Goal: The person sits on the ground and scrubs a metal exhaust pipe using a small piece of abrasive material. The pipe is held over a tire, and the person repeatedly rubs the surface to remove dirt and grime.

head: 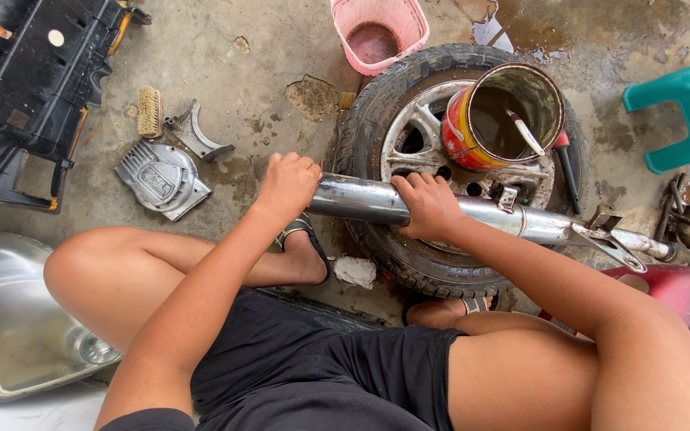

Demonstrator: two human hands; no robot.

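Note:
A long chrome exhaust pipe point(537, 223) lies across a small tyre with a metal wheel point(377, 112) on the concrete floor. My left hand point(287, 185) is closed around the pipe's wide left end. My right hand point(429, 206) grips the pipe near its middle, over the wheel. On the wheel stands a red and yellow tin point(473, 132) of dark liquid with a brush handle point(525, 133) sticking out. I squat with my knees on either side, sandals on my feet.
A pink basket point(379, 32) stands beyond the tyre. A ribbed metal engine cover point(161, 179), a bracket point(193, 136) and a scrub brush point(150, 112) lie at left. Black plastic panels point(33, 88) fill the far left, a steel tray point(17, 335) near left, a green stool point(684, 112) right.

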